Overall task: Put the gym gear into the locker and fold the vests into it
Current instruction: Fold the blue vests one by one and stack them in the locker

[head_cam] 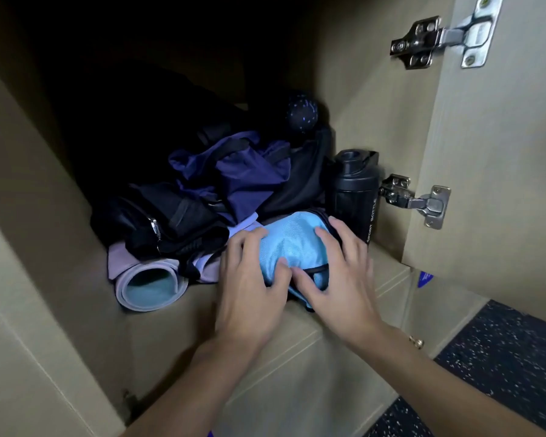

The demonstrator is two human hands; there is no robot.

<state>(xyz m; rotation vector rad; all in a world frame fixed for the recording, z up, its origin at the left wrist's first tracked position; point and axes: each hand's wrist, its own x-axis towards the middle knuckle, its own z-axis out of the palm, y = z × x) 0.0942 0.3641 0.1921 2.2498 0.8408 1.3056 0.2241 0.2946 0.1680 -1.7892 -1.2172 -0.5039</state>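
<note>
A folded light blue vest [292,244] with dark trim lies at the front of the locker shelf [202,307]. My left hand [249,288] presses on its left side with spread fingers. My right hand [338,279] rests on its right side, fingers spread over the cloth. Behind the vest lie a dark navy garment [234,171] and a black bag [171,216]. A rolled lilac mat [148,282] with a teal inner face lies at the front left. A black sport bottle [355,193] stands upright to the right of the vest.
A dark speckled ball [301,113] sits at the back against the right wall. The locker door [501,152] stands open on the right with two metal hinges [416,200]. Speckled dark flooring [501,357] shows at lower right. A lower door knob [418,342] is near my right wrist.
</note>
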